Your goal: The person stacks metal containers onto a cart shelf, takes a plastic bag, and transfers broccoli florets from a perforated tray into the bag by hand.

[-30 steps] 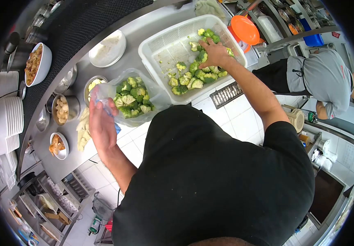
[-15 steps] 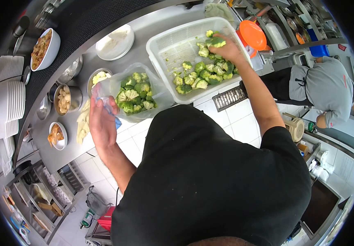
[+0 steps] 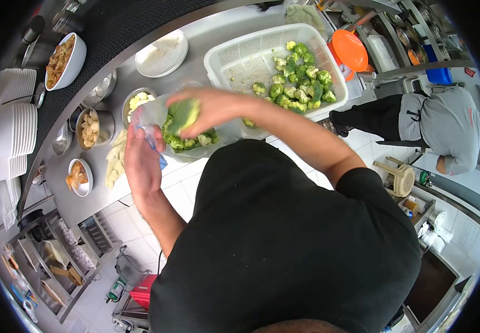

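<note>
My left hand [image 3: 144, 161] grips the rim of a clear plastic bag [image 3: 226, 135] at the bag's left side. Broccoli florets [image 3: 201, 139] fill much of the bag. Above its opening, my right hand [image 3: 209, 109] is closed on broccoli [image 3: 184, 114], slightly blurred, and my right forearm crosses over the near edge of a white perforated basket [image 3: 230, 53]. In the basket, many broccoli pieces [image 3: 301, 83] lie mostly toward the right side.
Left of the bag are a bowl of pale pieces [image 3: 140, 101], a metal pot [image 3: 105, 129], a cloth [image 3: 116, 161] and a small white bowl [image 3: 87, 187]. White plates [image 3: 162, 54] sit behind. An orange lid [image 3: 350, 51] is beyond the basket. A person in grey [image 3: 445, 125] stands at right.
My right hand has moved left from the basket to above the bag, carrying broccoli. My left hand has stayed at the bag's rim.
</note>
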`<action>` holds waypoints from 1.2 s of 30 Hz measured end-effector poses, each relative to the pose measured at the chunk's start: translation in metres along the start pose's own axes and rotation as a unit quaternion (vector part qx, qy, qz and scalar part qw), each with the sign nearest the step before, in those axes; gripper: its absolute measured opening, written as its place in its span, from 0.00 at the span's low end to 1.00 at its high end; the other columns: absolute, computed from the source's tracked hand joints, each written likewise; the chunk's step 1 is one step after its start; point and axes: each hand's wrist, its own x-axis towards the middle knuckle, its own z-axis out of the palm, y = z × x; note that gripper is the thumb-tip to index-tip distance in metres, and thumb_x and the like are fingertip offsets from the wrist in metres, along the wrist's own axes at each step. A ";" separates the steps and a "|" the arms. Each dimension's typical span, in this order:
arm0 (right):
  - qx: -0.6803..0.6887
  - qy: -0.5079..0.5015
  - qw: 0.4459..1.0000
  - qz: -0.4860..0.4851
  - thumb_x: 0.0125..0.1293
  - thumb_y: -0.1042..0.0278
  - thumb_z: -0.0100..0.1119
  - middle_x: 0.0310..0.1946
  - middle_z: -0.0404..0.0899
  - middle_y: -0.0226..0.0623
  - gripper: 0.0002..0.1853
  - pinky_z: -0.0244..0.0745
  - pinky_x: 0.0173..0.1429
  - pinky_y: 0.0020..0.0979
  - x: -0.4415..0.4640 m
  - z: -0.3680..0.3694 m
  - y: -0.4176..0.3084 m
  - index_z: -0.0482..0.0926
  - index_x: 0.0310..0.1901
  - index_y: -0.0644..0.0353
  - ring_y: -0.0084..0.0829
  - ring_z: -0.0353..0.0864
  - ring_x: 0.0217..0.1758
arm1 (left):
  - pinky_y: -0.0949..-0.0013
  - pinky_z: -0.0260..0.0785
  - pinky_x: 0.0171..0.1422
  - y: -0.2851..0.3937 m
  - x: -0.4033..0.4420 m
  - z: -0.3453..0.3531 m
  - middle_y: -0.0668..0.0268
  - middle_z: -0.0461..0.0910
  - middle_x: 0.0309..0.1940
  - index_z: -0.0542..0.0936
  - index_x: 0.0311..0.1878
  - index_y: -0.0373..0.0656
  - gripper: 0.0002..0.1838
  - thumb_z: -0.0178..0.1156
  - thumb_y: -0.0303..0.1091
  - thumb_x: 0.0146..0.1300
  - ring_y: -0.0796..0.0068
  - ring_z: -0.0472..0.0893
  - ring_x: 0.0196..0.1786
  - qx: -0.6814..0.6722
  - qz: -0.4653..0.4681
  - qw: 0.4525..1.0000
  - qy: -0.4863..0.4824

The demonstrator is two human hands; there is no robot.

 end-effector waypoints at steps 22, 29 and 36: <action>-0.399 0.202 0.820 0.356 0.46 0.18 0.70 0.77 0.61 0.60 0.63 0.68 0.77 0.51 -0.131 -0.167 0.231 0.63 0.80 0.48 0.58 0.67 0.78 | 0.76 0.61 0.40 0.005 0.005 0.001 0.64 0.78 0.40 0.65 0.77 0.36 0.32 0.55 0.44 0.78 0.79 0.69 0.34 0.035 -0.010 0.999 -0.004; -0.386 0.158 0.794 0.442 0.41 0.14 0.70 0.82 0.50 0.57 0.69 0.65 0.78 0.56 -0.114 -0.148 0.221 0.59 0.82 0.44 0.68 0.63 0.78 | 0.75 0.64 0.42 0.003 -0.002 0.001 0.64 0.78 0.39 0.65 0.77 0.34 0.34 0.59 0.42 0.75 0.77 0.71 0.37 0.003 -0.009 1.000 -0.002; -0.342 0.193 0.813 0.430 0.46 0.23 0.72 0.78 0.59 0.52 0.58 0.71 0.74 0.56 -0.107 -0.127 0.216 0.65 0.77 0.41 0.65 0.68 0.74 | 0.73 0.64 0.44 0.000 -0.002 0.000 0.64 0.78 0.40 0.65 0.77 0.35 0.34 0.60 0.42 0.74 0.77 0.72 0.40 -0.011 0.001 1.000 0.007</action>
